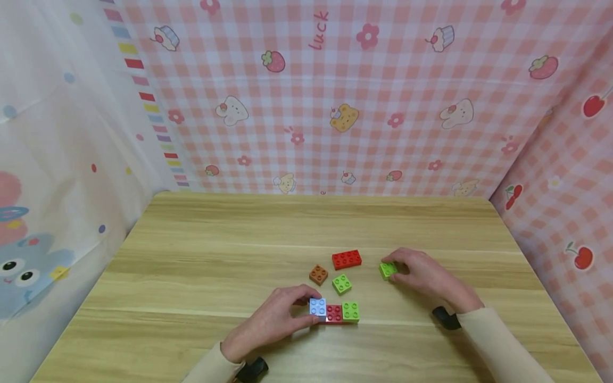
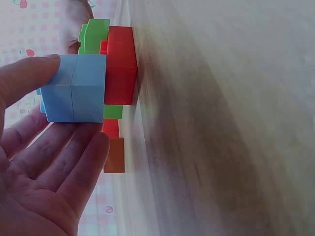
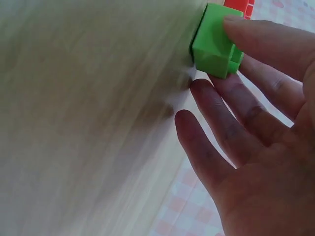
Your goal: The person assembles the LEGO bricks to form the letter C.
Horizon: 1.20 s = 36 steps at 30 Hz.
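My left hand (image 1: 274, 320) pinches a stack of two light blue toy building bricks (image 2: 74, 88) between thumb and fingers. This stack sits at the left end of a long red brick (image 1: 334, 314), and a lime green block (image 1: 351, 312) stands on its right end, leaving red studs bare between them. To the right, my right hand (image 1: 428, 274) pinches a square lime green brick (image 3: 211, 42) by its sides, thumb on one face and fingertips opposite. Its studs (image 1: 388, 269) face up, low over the table.
Behind the built piece lie an orange-brown square brick (image 1: 318, 275), another lime green square brick (image 1: 342, 284) and a red eight-stud brick (image 1: 347, 259). The wooden table (image 1: 215, 234) ends at a checked cloth (image 1: 297, 106) at the back, with cloths on both sides.
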Tool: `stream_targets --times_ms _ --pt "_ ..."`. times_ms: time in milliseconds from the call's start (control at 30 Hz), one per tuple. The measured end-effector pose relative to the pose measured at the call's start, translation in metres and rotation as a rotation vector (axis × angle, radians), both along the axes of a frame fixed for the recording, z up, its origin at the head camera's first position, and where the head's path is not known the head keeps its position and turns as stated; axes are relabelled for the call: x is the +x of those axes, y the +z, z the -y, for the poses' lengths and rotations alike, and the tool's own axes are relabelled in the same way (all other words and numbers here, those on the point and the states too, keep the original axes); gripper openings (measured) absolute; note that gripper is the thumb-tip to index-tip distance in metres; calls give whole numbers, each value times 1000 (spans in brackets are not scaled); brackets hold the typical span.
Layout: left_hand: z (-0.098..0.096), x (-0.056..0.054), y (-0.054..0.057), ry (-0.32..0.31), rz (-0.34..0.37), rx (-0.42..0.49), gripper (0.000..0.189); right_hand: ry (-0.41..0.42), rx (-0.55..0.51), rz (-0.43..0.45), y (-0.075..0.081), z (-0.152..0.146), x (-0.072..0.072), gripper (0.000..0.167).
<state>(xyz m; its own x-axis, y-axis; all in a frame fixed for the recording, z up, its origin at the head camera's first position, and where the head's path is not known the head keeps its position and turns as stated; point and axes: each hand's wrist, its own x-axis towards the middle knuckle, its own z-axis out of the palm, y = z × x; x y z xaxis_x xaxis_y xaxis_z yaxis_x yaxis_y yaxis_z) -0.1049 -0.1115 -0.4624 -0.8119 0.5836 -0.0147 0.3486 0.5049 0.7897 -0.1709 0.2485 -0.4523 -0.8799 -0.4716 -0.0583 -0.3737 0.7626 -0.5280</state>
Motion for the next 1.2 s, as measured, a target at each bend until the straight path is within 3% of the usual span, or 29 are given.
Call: stream_targets --times_ms 233,467,767,1200 --pt "3 0 -1 -9 -16 -8 36 5 -22 -82 3 0 7 34" --pt "6 1 -1 -24 -62 -13 39 -26 -72 -123 5 3 14 33" --pt "8 1 -3 -32 -65 10 36 -56 -128 -159 11 7 24 32" --pt "7 1 -4 -29 -71 6 37 -9 -223 -298 18 20 41 35"
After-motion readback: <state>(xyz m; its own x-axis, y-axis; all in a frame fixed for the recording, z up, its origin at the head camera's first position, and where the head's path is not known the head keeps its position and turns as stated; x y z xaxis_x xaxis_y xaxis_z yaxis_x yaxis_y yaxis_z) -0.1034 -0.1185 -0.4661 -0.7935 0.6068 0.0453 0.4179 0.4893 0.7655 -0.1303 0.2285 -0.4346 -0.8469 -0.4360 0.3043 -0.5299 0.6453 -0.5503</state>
